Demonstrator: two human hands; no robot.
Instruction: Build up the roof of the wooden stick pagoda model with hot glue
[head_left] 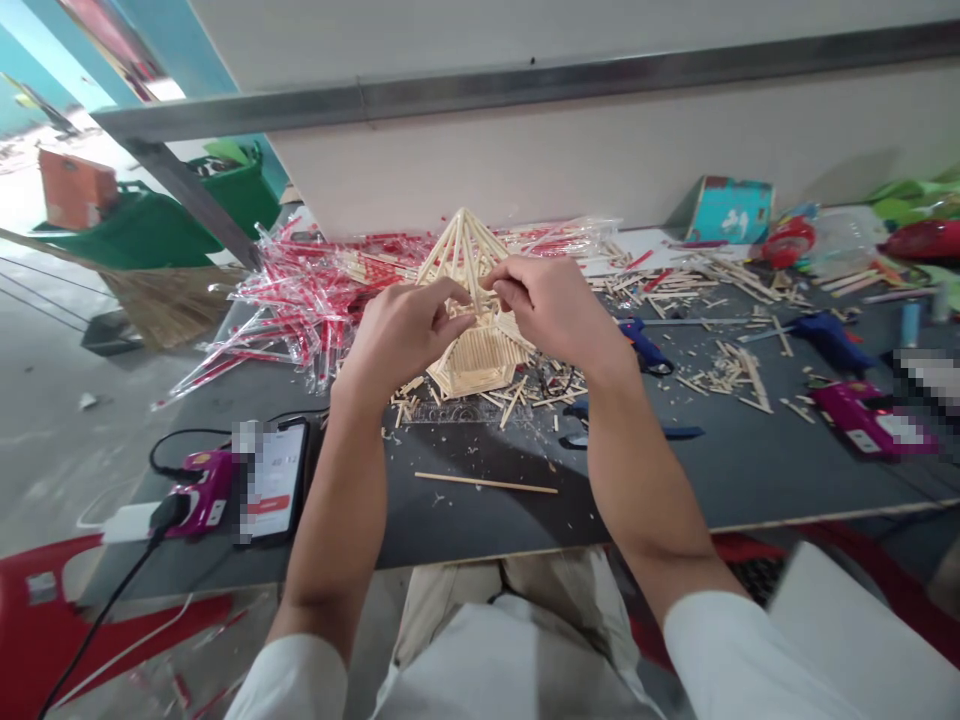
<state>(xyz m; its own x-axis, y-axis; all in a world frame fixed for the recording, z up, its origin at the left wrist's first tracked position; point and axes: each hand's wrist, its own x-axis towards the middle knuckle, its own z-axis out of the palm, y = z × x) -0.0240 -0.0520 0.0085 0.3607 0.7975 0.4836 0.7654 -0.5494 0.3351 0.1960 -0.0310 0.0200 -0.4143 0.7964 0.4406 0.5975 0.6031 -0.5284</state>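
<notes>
A small model built of thin wooden sticks point(484, 360) stands on the dark table, with a pointed roof frame point(461, 235) over a ribbed, many-sided base. My left hand point(409, 330) is at its left side, thumb and forefinger bent around the sticks below the roof. From the right, my right hand point(551, 305) pinches at a slanting roof stick, its fingertips partly hidden by the hand itself. A clear ruler point(469, 412) lies just in front of the base. Closer to me, one loose stick point(486, 483) lies crosswise on the table.
Red-and-clear plastic wrappers point(315, 290) heap behind and left. Two blue glue guns point(643, 345) and scattered stick pieces point(724, 375) lie right. A phone point(277, 480) and purple power strip point(202, 490) are near my left forearm; another purple strip point(874, 418) lies far right.
</notes>
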